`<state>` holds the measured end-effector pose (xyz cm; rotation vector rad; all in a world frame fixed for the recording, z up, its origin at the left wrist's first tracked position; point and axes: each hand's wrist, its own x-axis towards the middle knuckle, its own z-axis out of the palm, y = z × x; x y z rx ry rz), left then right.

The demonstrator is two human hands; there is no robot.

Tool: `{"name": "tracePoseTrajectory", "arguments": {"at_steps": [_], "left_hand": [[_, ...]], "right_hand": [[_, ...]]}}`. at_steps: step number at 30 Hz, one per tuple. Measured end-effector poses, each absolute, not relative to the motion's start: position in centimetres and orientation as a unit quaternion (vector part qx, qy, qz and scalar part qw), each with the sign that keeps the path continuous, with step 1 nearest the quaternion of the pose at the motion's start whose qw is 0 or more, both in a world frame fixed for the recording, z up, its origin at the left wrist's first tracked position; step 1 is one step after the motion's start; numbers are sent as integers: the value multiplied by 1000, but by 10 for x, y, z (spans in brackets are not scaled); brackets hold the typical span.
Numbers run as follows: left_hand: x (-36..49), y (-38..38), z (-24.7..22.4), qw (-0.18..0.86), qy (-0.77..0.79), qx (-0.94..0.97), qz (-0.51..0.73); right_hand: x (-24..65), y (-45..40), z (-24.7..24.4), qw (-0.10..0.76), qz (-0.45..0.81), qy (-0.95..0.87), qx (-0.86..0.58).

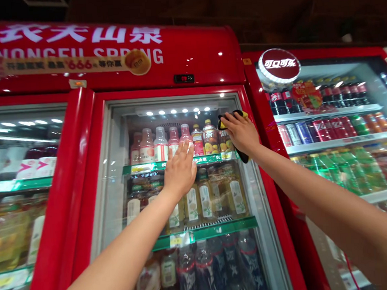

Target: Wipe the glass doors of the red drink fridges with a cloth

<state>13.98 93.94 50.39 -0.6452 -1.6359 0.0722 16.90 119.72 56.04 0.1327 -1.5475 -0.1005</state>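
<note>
My left hand [181, 169] lies flat against the glass door [195, 162] of a red drinks fridge, fingers spread and pointing up, with nothing in it. At the door's upper right edge, my right hand [241, 132] presses a black and yellow cloth [243, 155] against the glass and frame. The cloth shows above the fingers and hangs below the palm. Behind the glass stand rows of bottles, pink-capped ones [147, 145] on the top shelf and pale tea bottles [205, 195] on the shelf below.
A second door [15, 177] of the red fridge is at the left. Another red-framed fridge [332, 125] with cola bottles, cans and green bottles stands at the right, bearing a round sign [279, 65]. A small display [184, 78] sits above the middle door.
</note>
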Motion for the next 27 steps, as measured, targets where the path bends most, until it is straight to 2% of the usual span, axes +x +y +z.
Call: {"name": "tracePoseTrajectory", "arguments": {"at_steps": [3,5,10,13,20,27], "left_hand": [[137,931,504,641,-712,-282,36],[137,929,504,644,-710,-284,36],[139,920,500,638,-717,-279,33],[137,909,495,637,-716,-283,34],[130,894,498,643,-710,-287,34],[129,877,503,634,-718,-288,19]], "right_hand": [[159,1173,588,725,3,-687,41],[154,1153,590,726,0,-686,53],[159,1145,545,686,-91,-706,151],[163,1161,536,695,-82,-699,149],[149,1121,579,740,24,-669,61],[151,1101,535,714,-60,-683,141]]}}
